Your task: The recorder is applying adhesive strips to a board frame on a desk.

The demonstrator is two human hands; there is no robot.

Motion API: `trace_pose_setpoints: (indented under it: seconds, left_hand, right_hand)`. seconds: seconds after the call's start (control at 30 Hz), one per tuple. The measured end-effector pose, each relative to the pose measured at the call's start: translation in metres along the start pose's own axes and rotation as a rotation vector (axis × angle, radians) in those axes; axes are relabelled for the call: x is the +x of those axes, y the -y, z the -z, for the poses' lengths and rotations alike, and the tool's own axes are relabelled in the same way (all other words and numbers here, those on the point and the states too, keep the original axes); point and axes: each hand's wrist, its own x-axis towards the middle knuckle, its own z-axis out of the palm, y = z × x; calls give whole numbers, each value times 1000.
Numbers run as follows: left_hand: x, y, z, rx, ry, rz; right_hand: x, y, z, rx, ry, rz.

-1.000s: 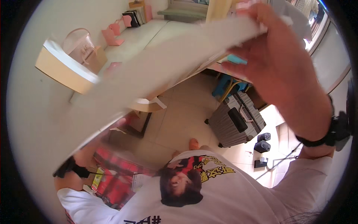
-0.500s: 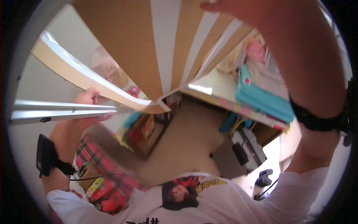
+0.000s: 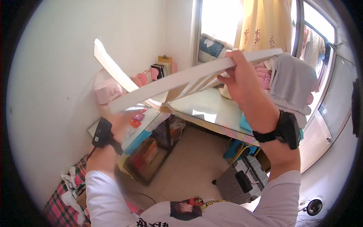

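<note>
The right hand (image 3: pixel 236 73) is closed on the panel (image 3: pixel 166 84), fingers over its white edge and thumb below, short of the far right end. The left hand (image 3: pixel 125 120) is under the left end, its hold partly hidden; I cannot tell how closed. The panel slants, raised, across the view of the desk (image 3: pixel 187 106).

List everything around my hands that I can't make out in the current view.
All in the head view:
- Left hand: its grip is unclear, as it lies partly behind the board.
- Blue stool: mostly hidden by the suitcase and table.
- Plaid cloth: cut off by the dark rim and covered by the left sleeve.
- Window: glare washes out much of what lies beyond.
</note>
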Motion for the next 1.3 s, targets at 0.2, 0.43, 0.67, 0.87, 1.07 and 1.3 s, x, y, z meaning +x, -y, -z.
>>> trace_pose_setpoints:
  seconds: [0.2,0.43,0.67,0.87,1.07,1.3]
  left_hand:
    - [44,62,1,750,-65,-487]
    - [36,13,-78,-40,-217,357]
    - [25,71,-105,257,-278,186]
    - [-6,99,-112,175,-618,-2]
    - [-36,76,-129,-89,-647,319]
    - [-60,84,-156,368,-706,-281]
  right_hand:
    - [18,-50,29,203,-42,-143]
    - [11,-95,79,309,-125,-206]
    - [-23,-132,135,456,-106,-362]
    - [-56,-143,169,689,-232,-677]
    - [-88,-189,211,825,-378,-760]
    - [-108,-205,220,834,-483,-699]
